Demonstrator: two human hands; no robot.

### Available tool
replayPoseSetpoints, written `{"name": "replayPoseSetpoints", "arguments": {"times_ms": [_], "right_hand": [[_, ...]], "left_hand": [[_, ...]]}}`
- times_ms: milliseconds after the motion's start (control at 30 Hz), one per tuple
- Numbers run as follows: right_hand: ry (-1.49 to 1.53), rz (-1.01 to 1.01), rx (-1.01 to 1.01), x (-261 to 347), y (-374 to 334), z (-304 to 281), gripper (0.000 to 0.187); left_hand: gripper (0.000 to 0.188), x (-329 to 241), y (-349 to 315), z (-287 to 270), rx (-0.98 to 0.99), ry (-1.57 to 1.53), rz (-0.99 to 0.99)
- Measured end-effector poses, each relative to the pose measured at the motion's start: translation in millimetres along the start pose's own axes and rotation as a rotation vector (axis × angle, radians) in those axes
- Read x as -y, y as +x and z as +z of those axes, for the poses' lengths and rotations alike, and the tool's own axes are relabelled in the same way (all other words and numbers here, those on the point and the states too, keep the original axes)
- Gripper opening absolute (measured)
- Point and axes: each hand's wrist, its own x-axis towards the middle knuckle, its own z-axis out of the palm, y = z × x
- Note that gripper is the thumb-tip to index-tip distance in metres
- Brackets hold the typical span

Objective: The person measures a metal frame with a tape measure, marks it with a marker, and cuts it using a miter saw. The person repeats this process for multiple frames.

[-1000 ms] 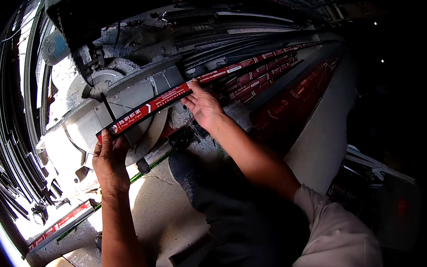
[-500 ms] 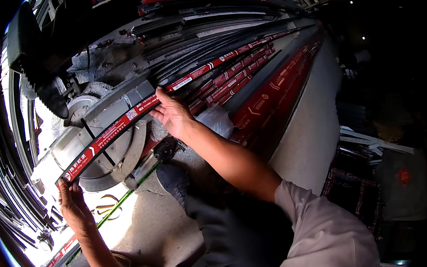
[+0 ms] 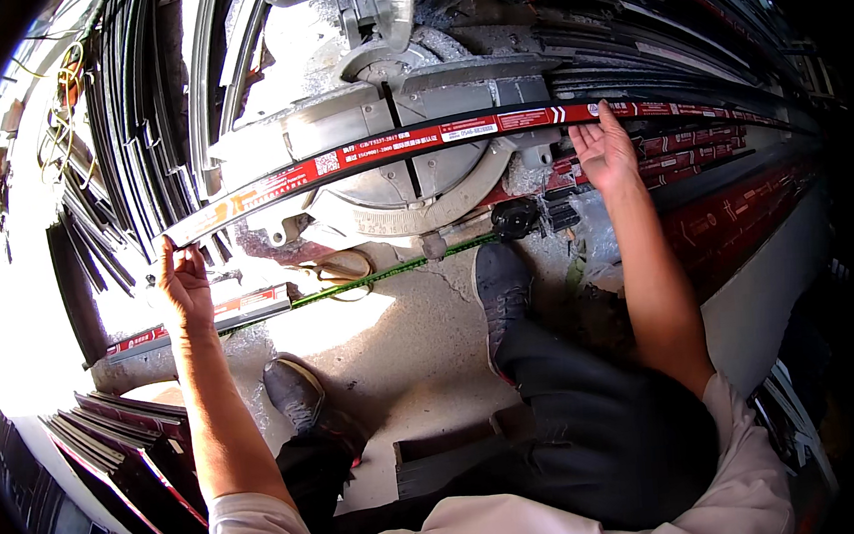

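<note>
A long dark profile strip [image 3: 378,152] with red printed film runs across the view above the saw's round table. My left hand [image 3: 185,283] is closed on its left end, thumb and fingers pinching the tip. Farther along to the right, my right hand [image 3: 605,150] grips the same strip from the near edge, thumb on top and fingers underneath. Beneath the strip is the mitre saw's grey round table [image 3: 459,169] with a dark slot. Its saw head and guard [image 3: 395,8] are raised behind the fence [image 3: 472,75].
Bundles of dark profiles [image 3: 138,99] stand at the left, with more red-filmed lengths [image 3: 733,208] at the right. A green strip [image 3: 387,271] and scissors [image 3: 349,270] lie on the near side. My shoes [image 3: 502,283] are on the floor below.
My view has swung left, centring the saw. My right hand has moved farther right along the strip, past its white label. The left hand still holds the end.
</note>
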Motion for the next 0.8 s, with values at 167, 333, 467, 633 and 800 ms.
{"name": "replayPoseSetpoints", "arguments": {"times_ms": [167, 333, 467, 633, 800], "right_hand": [[-0.062, 0.005, -0.023, 1, 4, -16, 0.059], [-0.206, 0.025, 0.004, -10, -12, -26, 0.037], [-0.706, -0.175, 0.122, -42, -64, -18, 0.024], [-1.394, -0.445, 0.400, -83, -99, -41, 0.033], [-1.762, -0.651, 0.638, -86, -112, -37, 0.047]], "left_hand": [[0.017, -15, 11, -26, -0.142, -0.015, 0.064], [0.018, -34, 28, -71, -0.177, -0.005, 0.040], [0.020, -52, 41, -108, -0.263, 0.014, 0.043], [0.019, -56, 53, -126, -0.275, 0.030, 0.013], [0.019, -60, 59, -146, -0.268, 0.049, -0.001]]}}
